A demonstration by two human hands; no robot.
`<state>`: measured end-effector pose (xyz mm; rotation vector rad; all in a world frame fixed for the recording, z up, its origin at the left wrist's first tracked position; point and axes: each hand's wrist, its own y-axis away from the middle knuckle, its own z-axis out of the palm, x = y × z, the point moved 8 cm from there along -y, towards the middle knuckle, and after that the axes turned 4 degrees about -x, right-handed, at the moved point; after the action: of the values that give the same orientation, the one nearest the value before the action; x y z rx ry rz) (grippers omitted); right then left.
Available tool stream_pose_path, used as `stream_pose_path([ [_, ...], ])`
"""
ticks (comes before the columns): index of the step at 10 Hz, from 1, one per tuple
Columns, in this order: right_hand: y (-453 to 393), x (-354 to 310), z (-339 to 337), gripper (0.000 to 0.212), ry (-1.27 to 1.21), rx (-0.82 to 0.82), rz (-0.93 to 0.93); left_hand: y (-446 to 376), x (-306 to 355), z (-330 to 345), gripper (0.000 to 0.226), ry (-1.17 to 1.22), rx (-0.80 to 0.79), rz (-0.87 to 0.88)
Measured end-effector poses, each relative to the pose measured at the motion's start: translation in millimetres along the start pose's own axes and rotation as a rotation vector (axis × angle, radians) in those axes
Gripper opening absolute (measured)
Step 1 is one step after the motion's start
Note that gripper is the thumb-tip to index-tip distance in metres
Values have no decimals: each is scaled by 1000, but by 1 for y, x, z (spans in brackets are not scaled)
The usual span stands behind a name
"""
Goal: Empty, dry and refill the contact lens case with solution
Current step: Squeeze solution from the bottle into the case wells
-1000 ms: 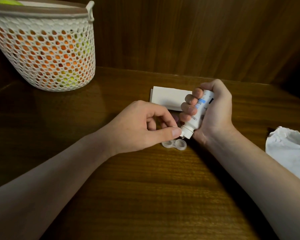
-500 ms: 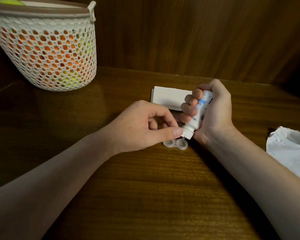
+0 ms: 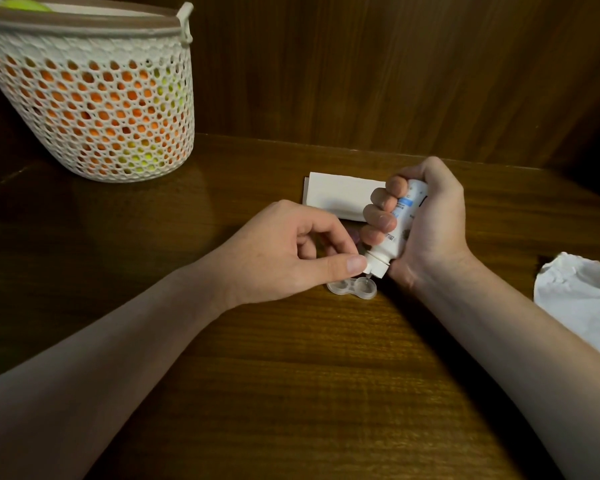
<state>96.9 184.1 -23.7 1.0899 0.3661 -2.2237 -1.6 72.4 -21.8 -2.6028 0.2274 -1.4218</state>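
A clear contact lens case (image 3: 352, 289) lies uncapped on the wooden table (image 3: 291, 375), its two wells facing up. My right hand (image 3: 426, 223) grips a white solution bottle (image 3: 392, 237) with a blue label, tipped nozzle-down over the case's right well. A thread of liquid joins nozzle and well. My left hand (image 3: 284, 251) hovers just left of the bottle with fingers curled; its thumb tip touches the bottle's collar, and nothing shows inside the hand. The case's left well is partly under that thumb.
A white folded paper (image 3: 336, 197) lies just behind the hands. A crumpled white tissue (image 3: 582, 299) sits at the right edge. A white mesh basket (image 3: 94, 98) holding orange and yellow items stands at the back left. A wooden wall panel (image 3: 395, 64) closes the back.
Both hands have stayed almost in place. The bottle's nozzle has dipped slightly closer to the right well.
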Motion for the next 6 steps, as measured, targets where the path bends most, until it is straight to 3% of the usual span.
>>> stream_pose_path([
  [6,1,-1,2,34,9,-10,2,0,-1,0,12,-11,-5,-1],
])
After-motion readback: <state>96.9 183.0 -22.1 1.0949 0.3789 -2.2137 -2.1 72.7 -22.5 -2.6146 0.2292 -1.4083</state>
